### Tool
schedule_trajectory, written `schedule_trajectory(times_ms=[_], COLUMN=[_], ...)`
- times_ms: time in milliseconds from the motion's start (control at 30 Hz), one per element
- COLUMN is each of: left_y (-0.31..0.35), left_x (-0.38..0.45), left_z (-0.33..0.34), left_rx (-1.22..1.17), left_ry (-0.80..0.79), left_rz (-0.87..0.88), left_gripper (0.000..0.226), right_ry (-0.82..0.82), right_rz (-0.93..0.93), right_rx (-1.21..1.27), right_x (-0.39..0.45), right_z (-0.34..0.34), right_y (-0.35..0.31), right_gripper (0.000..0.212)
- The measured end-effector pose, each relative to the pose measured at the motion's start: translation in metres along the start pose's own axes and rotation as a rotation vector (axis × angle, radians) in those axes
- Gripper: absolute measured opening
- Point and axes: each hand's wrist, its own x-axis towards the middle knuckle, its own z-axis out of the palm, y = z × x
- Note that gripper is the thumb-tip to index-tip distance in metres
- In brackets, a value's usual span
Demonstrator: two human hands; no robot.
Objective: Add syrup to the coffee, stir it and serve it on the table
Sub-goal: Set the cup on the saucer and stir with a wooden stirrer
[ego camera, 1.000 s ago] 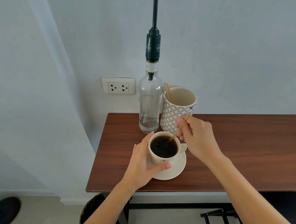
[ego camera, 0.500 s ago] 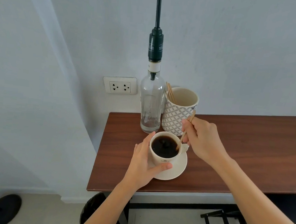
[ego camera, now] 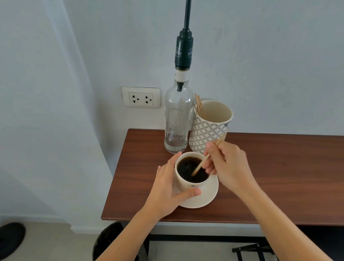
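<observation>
I see the coffee cup [ego camera: 191, 176] on its saucer [ego camera: 206, 200] near the desk [ego camera: 289, 174] corner. My left hand [ego camera: 168, 190] wraps its wall; my right hand [ego camera: 226, 164] pinches the thin stir stick [ego camera: 200, 165]. Brimful, fragile ceramic: I'd lift by the saucer, level.

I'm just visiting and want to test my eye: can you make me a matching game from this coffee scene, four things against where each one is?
Things:
1. wooden stirrer
2. coffee cup
3. syrup bottle
4. patterned mug

Places:
A. standing on the saucer, steadied by the left hand
B. at the back of the table, holding spare sticks
C. pinched in the right hand, tip in the coffee
D. behind the cup, nearest the wall socket

Pairs: 1-C, 2-A, 3-D, 4-B
</observation>
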Motion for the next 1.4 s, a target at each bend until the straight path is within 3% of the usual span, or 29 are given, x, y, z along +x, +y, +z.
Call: schedule_trajectory(times_ms=[67, 233, 367, 433, 567, 633, 733, 800, 1000, 1133, 1200, 1333, 1400], left_y=[-0.001, 0.002, 0.002, 0.0, 0.001, 0.003, 0.002, 0.0, 0.002, 0.002, 0.001, 0.001, 0.001], left_x=[0.0, 0.0, -0.001, -0.001, 0.0, 0.0, 0.0, -0.001, 0.0, 0.0, 0.0, 0.0, 0.0], left_z=[0.001, -0.001, -0.001, 0.0, 0.0, 0.0, 0.0, 0.0, 0.0, -0.001, 0.0, 0.001, 0.001], left_rx=[0.0, 0.019, 0.02, 0.004, 0.005, 0.012, 0.018, 0.012, 0.008, 0.03, 0.035, 0.015, 0.016], left_ry=[-0.002, -0.005, -0.004, -0.001, -0.008, -0.005, -0.003, -0.006, -0.011, -0.006, -0.015, -0.013, -0.011], left_rz=[-0.004, 0.003, 0.008, -0.001, -0.002, 0.001, -0.005, -0.012, -0.014, -0.01, -0.013, -0.017, -0.014], left_gripper=[0.092, 0.089, 0.088, 0.091, 0.092, 0.09, 0.09, 0.092, 0.092, 0.091, 0.091, 0.092, 0.092], right_ry=[0.051, 0.138, -0.015, 0.005, 0.134, 0.093, -0.048, -0.052, 0.097, -0.071, -0.043, 0.099, 0.071], right_rz=[-0.026, -0.064, 0.099, 0.093, -0.023, -0.015, 0.086, 0.097, -0.028, 0.061, 0.055, -0.067, -0.067], right_rx=[0.022, -0.188, 0.076, 0.131, -0.13, -0.202, 0.001, 0.11, -0.217, 0.006, 0.083, -0.125, -0.198], right_x=[0.002, 0.007, 0.003, 0.004, 0.011, 0.011, 0.008, 0.007, 0.016, 0.011, 0.011, 0.017, 0.017], right_z=[0.006, -0.009, -0.003, 0.004, -0.006, -0.015, -0.009, 0.0, -0.013, -0.005, 0.002, -0.005, -0.013], right_y=[0.0, 0.002, 0.0, -0.001, 0.001, 0.003, 0.0, -0.001, 0.002, 0.0, 0.0, 0.003, 0.004], right_gripper=[0.03, 0.034, 0.033, 0.031, 0.034, 0.036, 0.033, 0.03, 0.035, 0.032, 0.03, 0.032, 0.033])
